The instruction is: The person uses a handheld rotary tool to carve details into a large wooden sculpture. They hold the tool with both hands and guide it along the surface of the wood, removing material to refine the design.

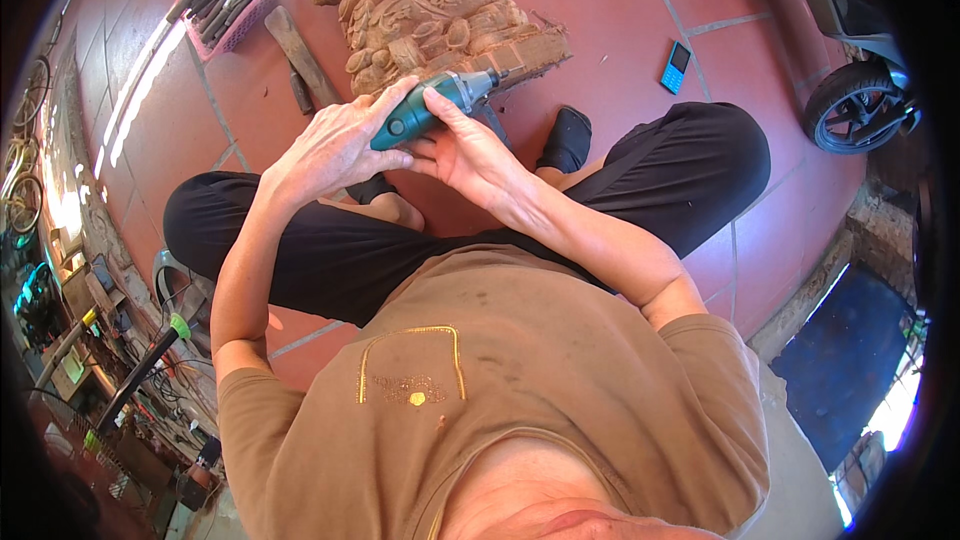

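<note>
Both hands are closed round a green rotary tool [408, 122], whose grey nose and thin tip point up and to the right. My left hand [330, 143] grips its rear end from the left. My right hand [468, 157] supports the body from below, with the thumb laid along it near the nose. Just beyond the tool rests a brown carved wood piece [425, 15] with deep relief, partly cut off by the top edge. The tool tip lies close to the carving's near right end; whether they touch I cannot tell.
Left of the carving lie a wooden mallet [300, 52] and a pink basket [232, 36] of chisel-like tools. A blue keypad phone [676, 67] lies right on the red tiled floor [560, 10]. A motorbike wheel [853, 108] stands far right. Tools and cables clutter the left edge.
</note>
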Demonstrator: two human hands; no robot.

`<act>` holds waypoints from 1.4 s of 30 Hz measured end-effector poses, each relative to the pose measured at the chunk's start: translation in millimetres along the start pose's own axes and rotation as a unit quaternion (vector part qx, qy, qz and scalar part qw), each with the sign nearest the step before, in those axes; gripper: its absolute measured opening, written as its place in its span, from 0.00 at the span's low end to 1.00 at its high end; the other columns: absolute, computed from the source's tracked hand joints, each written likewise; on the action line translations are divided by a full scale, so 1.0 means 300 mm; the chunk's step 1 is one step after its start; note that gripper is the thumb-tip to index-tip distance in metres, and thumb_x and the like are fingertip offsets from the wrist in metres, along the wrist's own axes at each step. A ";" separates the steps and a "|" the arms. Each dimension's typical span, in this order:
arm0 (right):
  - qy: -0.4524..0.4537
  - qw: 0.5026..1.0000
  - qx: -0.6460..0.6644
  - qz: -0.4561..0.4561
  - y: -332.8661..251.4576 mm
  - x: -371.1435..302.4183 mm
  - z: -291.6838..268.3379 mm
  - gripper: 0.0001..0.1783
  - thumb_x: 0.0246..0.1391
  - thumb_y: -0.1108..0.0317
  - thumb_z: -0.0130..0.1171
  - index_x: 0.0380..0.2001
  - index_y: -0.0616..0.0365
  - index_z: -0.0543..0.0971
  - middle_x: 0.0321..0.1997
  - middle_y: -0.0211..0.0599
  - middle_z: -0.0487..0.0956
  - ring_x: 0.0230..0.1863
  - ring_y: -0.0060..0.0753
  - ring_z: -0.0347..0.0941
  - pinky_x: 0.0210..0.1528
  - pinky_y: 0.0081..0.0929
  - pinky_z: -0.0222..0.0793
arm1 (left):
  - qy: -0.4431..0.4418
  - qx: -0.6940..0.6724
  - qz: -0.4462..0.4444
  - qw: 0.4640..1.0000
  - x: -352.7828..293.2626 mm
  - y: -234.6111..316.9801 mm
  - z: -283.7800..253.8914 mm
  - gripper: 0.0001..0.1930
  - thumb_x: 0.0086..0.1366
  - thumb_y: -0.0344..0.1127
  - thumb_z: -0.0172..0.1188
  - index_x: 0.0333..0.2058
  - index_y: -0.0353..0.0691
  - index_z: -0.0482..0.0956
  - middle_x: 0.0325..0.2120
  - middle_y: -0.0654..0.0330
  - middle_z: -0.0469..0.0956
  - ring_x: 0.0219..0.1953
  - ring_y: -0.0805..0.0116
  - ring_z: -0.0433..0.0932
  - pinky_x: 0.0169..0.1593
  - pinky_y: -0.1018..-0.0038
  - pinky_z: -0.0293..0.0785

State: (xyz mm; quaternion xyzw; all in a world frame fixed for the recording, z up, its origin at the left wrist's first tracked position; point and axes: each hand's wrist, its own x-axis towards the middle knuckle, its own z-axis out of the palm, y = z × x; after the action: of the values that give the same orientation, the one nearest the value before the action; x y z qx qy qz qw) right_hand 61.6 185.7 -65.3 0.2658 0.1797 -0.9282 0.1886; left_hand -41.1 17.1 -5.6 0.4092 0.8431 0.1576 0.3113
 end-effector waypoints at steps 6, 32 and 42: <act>0.002 1.000 0.005 0.009 -0.003 -0.011 0.001 0.26 0.66 0.51 0.59 0.58 0.56 0.72 0.58 0.42 0.78 0.59 0.38 0.76 0.61 0.45 0.74 | 0.035 0.001 0.044 0.998 -0.003 -0.013 0.014 0.46 0.59 0.48 0.70 0.71 0.47 0.55 0.41 0.41 0.79 0.43 0.40 0.80 0.47 0.53 0.75; 0.005 0.999 0.040 0.006 0.007 -0.017 0.009 0.23 0.64 0.52 0.63 0.54 0.55 0.75 0.50 0.37 0.81 0.52 0.34 0.79 0.52 0.39 0.79 | 0.031 -0.008 0.048 0.998 -0.002 -0.008 0.010 0.46 0.57 0.46 0.71 0.71 0.47 0.57 0.42 0.40 0.79 0.42 0.39 0.80 0.47 0.53 0.75; -0.009 1.000 0.029 0.006 0.005 -0.012 0.003 0.26 0.66 0.52 0.60 0.59 0.57 0.72 0.58 0.42 0.77 0.60 0.39 0.75 0.62 0.46 0.72 | -0.003 -0.001 0.002 1.000 -0.002 0.006 -0.009 0.48 0.57 0.48 0.71 0.72 0.51 0.55 0.46 0.45 0.79 0.48 0.42 0.79 0.50 0.55 0.75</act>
State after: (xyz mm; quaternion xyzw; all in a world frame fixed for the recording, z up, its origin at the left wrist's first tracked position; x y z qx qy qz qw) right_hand 64.7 185.0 -62.9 0.2633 0.1498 -0.9343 0.1877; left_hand -41.3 17.6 -2.3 0.4108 0.8414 0.1573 0.3140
